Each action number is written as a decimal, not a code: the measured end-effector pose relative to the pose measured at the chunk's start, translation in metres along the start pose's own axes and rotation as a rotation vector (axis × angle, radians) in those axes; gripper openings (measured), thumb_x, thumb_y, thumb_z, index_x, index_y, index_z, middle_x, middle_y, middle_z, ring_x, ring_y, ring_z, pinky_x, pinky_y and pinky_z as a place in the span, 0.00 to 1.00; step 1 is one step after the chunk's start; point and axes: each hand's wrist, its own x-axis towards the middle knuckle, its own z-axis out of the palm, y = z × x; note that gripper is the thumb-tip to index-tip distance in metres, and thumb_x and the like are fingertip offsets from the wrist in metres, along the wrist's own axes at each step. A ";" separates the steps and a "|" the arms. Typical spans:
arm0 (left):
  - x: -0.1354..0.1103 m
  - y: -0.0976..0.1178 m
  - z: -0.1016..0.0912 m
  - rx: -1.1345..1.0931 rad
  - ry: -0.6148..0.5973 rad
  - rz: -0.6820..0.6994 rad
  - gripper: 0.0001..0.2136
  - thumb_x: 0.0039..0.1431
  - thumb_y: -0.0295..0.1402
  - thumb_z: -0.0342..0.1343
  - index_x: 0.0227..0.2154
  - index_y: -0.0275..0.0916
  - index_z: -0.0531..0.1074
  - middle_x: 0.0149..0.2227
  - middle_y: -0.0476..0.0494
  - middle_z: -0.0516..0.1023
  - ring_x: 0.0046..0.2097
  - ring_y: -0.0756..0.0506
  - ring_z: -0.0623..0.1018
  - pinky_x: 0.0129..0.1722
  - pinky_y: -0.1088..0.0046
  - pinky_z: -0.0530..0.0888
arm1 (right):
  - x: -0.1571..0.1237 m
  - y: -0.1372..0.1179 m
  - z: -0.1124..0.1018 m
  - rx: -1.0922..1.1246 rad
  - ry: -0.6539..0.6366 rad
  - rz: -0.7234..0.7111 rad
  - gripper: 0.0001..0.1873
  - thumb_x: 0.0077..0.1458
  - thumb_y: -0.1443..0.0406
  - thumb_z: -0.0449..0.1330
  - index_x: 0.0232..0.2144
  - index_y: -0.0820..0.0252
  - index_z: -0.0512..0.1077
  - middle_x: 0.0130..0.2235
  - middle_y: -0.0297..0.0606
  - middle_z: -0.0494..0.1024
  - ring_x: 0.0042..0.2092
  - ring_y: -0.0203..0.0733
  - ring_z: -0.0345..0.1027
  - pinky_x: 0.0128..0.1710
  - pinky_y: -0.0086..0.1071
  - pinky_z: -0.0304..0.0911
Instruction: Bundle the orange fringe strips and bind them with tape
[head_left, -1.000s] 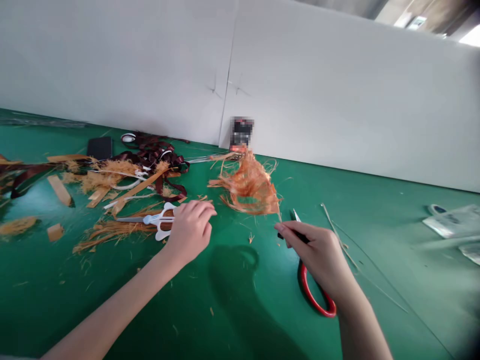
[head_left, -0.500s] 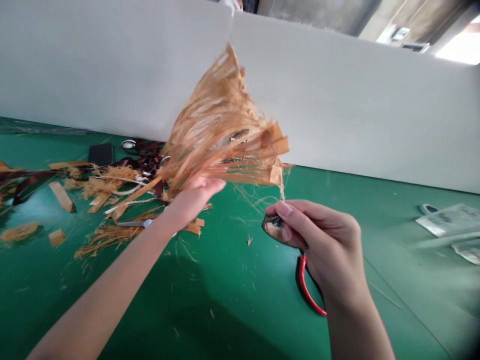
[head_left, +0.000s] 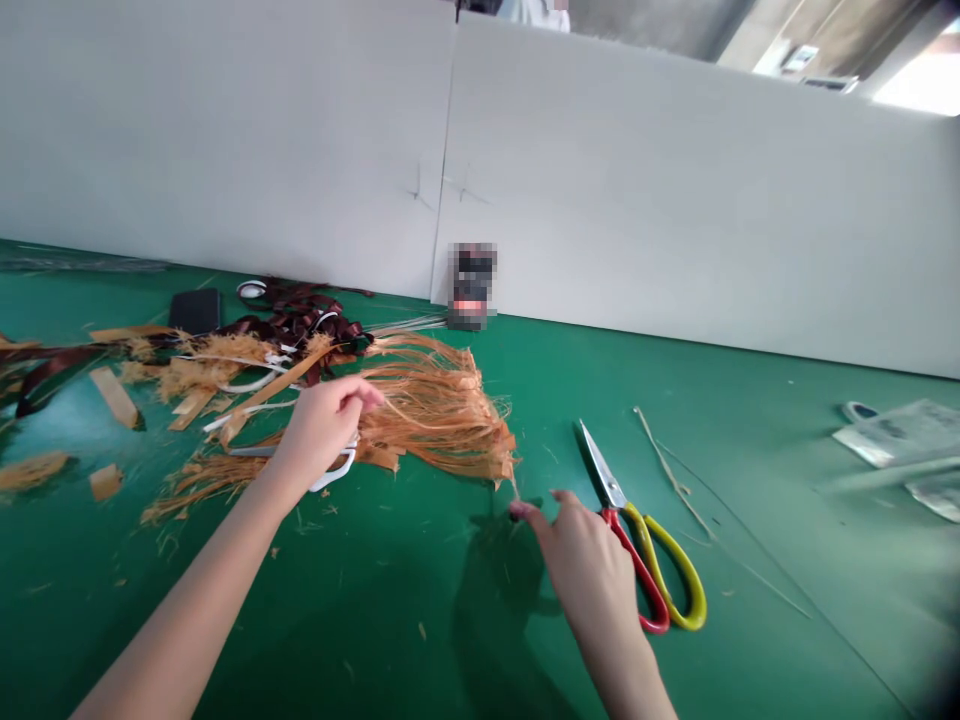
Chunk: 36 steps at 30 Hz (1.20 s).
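Observation:
A tan raffia-like fringe [head_left: 435, 410] lies flat on the green tabletop, its bound edge to the right. At its left end is my left hand [head_left: 326, 420], fingers pinched; a thin strand runs right from the fingertips. White-handled scissors [head_left: 337, 470] lie partly under that hand. My right hand [head_left: 589, 550] is closed just below the fringe's lower right corner, gripping the thin cord [head_left: 514, 488] that comes off it. A small dark bit shows at those fingertips; the rest is hidden. Right beside this hand lie scissors with red and yellow handles [head_left: 679, 570].
Dark brown ribbon [head_left: 300, 315], tan scraps [head_left: 116, 395] and a dark flat case [head_left: 195, 310] litter the left. A blurred-out block [head_left: 471, 285] stands against the white partition [head_left: 675, 190]. Loose strands [head_left: 675, 480] and a clear plastic packet [head_left: 900, 430] lie at right.
The fringe, held up before, has come down onto the table. My right hand moved down and left, uncovering the red-and-yellow scissors. My left hand shifted left and its fingers closed.

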 end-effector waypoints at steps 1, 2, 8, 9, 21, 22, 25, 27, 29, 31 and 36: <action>0.002 0.007 0.000 -0.044 0.102 0.057 0.11 0.51 0.29 0.46 0.29 0.40 0.74 0.35 0.44 0.80 0.38 0.44 0.78 0.39 0.68 0.74 | -0.001 -0.001 -0.005 -0.078 0.056 0.041 0.26 0.60 0.52 0.49 0.43 0.70 0.71 0.25 0.50 0.79 0.28 0.54 0.75 0.21 0.35 0.59; 0.004 0.015 0.000 -0.092 0.200 0.117 0.10 0.52 0.29 0.47 0.31 0.39 0.74 0.36 0.44 0.79 0.39 0.45 0.78 0.40 0.68 0.74 | -0.003 -0.003 -0.011 -0.130 0.119 0.080 0.30 0.62 0.52 0.45 0.48 0.74 0.68 0.24 0.52 0.78 0.26 0.55 0.74 0.19 0.36 0.58; 0.004 0.052 0.008 -0.299 0.720 0.313 0.03 0.51 0.27 0.52 0.24 0.41 0.67 0.34 0.47 0.68 0.37 0.47 0.70 0.36 0.68 0.69 | -0.009 -0.004 -0.051 -0.148 0.266 0.235 0.31 0.62 0.51 0.39 0.33 0.64 0.75 0.22 0.53 0.77 0.20 0.51 0.70 0.15 0.35 0.53; 0.002 0.057 0.008 -0.328 0.787 0.325 0.04 0.51 0.27 0.52 0.24 0.42 0.67 0.34 0.47 0.67 0.38 0.46 0.70 0.37 0.67 0.68 | -0.010 -0.003 -0.057 -0.139 0.251 0.252 0.30 0.62 0.50 0.40 0.26 0.60 0.74 0.21 0.51 0.76 0.19 0.50 0.69 0.15 0.34 0.52; -0.009 0.106 0.037 -1.049 0.518 0.132 0.04 0.48 0.30 0.47 0.29 0.39 0.64 0.34 0.48 0.65 0.32 0.51 0.69 0.32 0.75 0.66 | -0.037 -0.069 -0.031 0.774 -0.263 -0.491 0.20 0.60 0.57 0.52 0.51 0.59 0.69 0.19 0.29 0.71 0.20 0.34 0.61 0.21 0.26 0.54; -0.009 0.109 0.036 -1.122 0.459 0.081 0.04 0.47 0.30 0.48 0.28 0.39 0.64 0.34 0.48 0.65 0.31 0.52 0.68 0.31 0.76 0.65 | -0.038 -0.074 -0.030 0.804 -0.298 -0.511 0.17 0.61 0.59 0.50 0.47 0.59 0.72 0.19 0.28 0.71 0.20 0.33 0.60 0.22 0.25 0.54; -0.012 0.115 0.033 -1.359 0.332 -0.097 0.04 0.44 0.27 0.51 0.26 0.37 0.65 0.32 0.49 0.65 0.29 0.54 0.67 0.28 0.79 0.64 | -0.039 -0.078 -0.033 0.887 -0.325 -0.551 0.17 0.62 0.63 0.48 0.26 0.60 0.71 0.19 0.28 0.69 0.21 0.29 0.58 0.24 0.24 0.52; -0.012 0.116 0.031 -1.451 0.286 -0.187 0.04 0.43 0.26 0.53 0.25 0.36 0.66 0.32 0.50 0.65 0.28 0.55 0.67 0.27 0.80 0.64 | -0.040 -0.075 -0.035 0.942 -0.348 -0.545 0.19 0.63 0.63 0.48 0.21 0.60 0.67 0.20 0.28 0.68 0.21 0.28 0.57 0.24 0.23 0.51; -0.011 0.112 0.030 -1.489 0.237 -0.228 0.04 0.43 0.25 0.55 0.25 0.36 0.67 0.31 0.50 0.66 0.28 0.55 0.66 0.26 0.81 0.64 | -0.041 -0.070 -0.036 0.992 -0.381 -0.515 0.20 0.63 0.61 0.48 0.21 0.60 0.67 0.20 0.28 0.68 0.21 0.28 0.56 0.24 0.23 0.51; -0.008 0.104 0.029 -1.460 0.181 -0.216 0.02 0.44 0.26 0.55 0.25 0.36 0.68 0.31 0.51 0.67 0.28 0.55 0.67 0.26 0.81 0.64 | -0.039 -0.065 -0.036 1.037 -0.393 -0.480 0.20 0.63 0.59 0.49 0.21 0.60 0.67 0.20 0.29 0.69 0.22 0.29 0.57 0.25 0.24 0.52; -0.014 0.079 0.022 -0.843 -0.112 0.034 0.03 0.52 0.31 0.59 0.31 0.40 0.75 0.34 0.50 0.74 0.34 0.53 0.72 0.32 0.81 0.67 | -0.028 -0.051 -0.026 1.137 -0.456 -0.368 0.21 0.60 0.54 0.52 0.22 0.61 0.70 0.18 0.31 0.69 0.23 0.30 0.56 0.26 0.25 0.54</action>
